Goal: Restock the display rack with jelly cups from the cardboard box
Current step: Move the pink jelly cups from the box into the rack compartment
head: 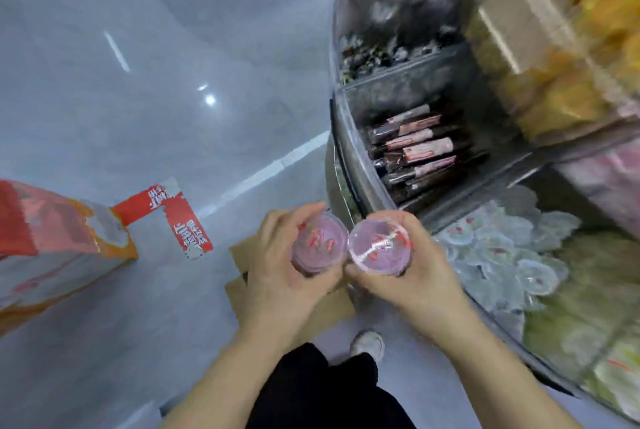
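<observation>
- Grey glossy floor fills the scene, w/ ceiling-light glints on it and a pale stripe running toward the display rack; rack = landmark for all below.
- Left hand just left of rack's near corner; fingers curled round a pink jelly cup; lid faces camera, red marks on it, too blurred to read.
- Right hand hard against rack's clear front wall; fingers wrapped round a second pink cup; same red print on film lid, unreadable; the two cups touch rim to rim.
- Brown cardboard box on floor left of rack's base, mostly hidden under both hands; only flaps show.
- Inside rack, compartment nearest right hand: pile of pale clear-lidded cups w/ small red marks.
- Next compartment beyond it: dark stick packs w/ pink-white labels; text illegible.
- Higher up rack: yellow packets, heavily blurred.
- Well left of rack: red-orange carton on floor, plus a torn red-white flap w/ white characters; cannot read them surely.
- Below hands, near rack's foot: black trousers and a white shoe.
</observation>
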